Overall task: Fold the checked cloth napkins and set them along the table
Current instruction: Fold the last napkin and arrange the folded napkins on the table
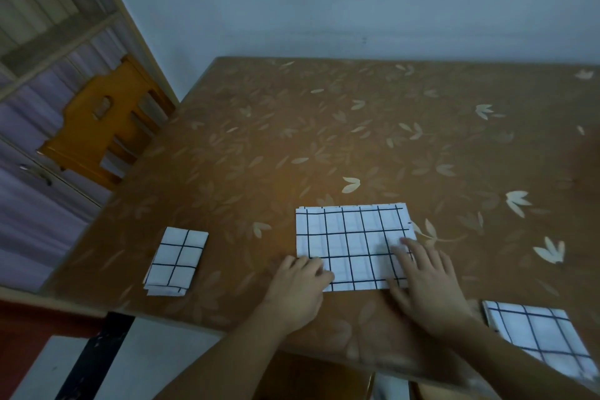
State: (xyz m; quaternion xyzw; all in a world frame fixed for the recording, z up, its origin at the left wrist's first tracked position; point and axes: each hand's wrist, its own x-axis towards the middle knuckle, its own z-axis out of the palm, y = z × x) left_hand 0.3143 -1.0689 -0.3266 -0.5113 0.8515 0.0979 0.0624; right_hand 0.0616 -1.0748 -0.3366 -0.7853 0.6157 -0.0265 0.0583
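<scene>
A white napkin with dark checks [352, 237] lies folded into a wide rectangle near the front of the brown leaf-patterned table [357, 140]. My left hand [300, 289] rests at its lower left corner, fingers curled at the edge. My right hand [425, 282] presses flat on its lower right part, fingers spread. A small folded checked napkin [177, 261] sits to the left near the table's edge. Another checked napkin [539, 338] lies at the front right corner, partly behind my right forearm.
An orange wooden chair [97, 127] stands at the table's left side, beside a wooden-framed cabinet [48, 26]. A pale wall runs behind the table. The floor shows below the table's front edge.
</scene>
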